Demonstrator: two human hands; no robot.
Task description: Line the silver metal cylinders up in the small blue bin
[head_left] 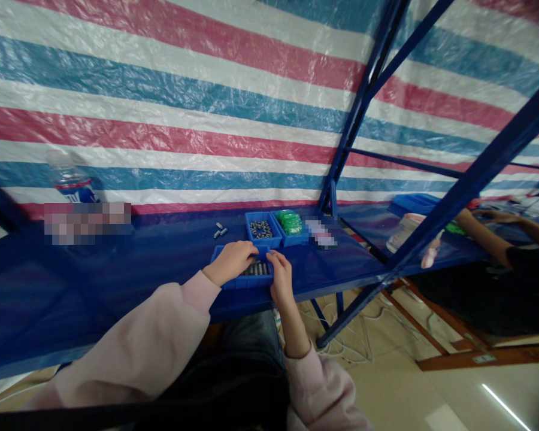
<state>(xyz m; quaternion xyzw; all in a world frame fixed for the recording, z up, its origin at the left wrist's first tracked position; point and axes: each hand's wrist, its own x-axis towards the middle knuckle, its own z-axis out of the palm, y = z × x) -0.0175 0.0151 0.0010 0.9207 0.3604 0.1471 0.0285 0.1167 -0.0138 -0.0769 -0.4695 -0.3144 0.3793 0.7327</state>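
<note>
Centre frame: left hand [230,261] and right hand [281,276] curl over a blue tray [233,282] of small metal parts [257,269] at the table's [117,281] near edge; whether either pinches a part, cannot tell. Risks: tray sits close to the edge and could tip off; loose cylinders [220,230] may roll.
</note>
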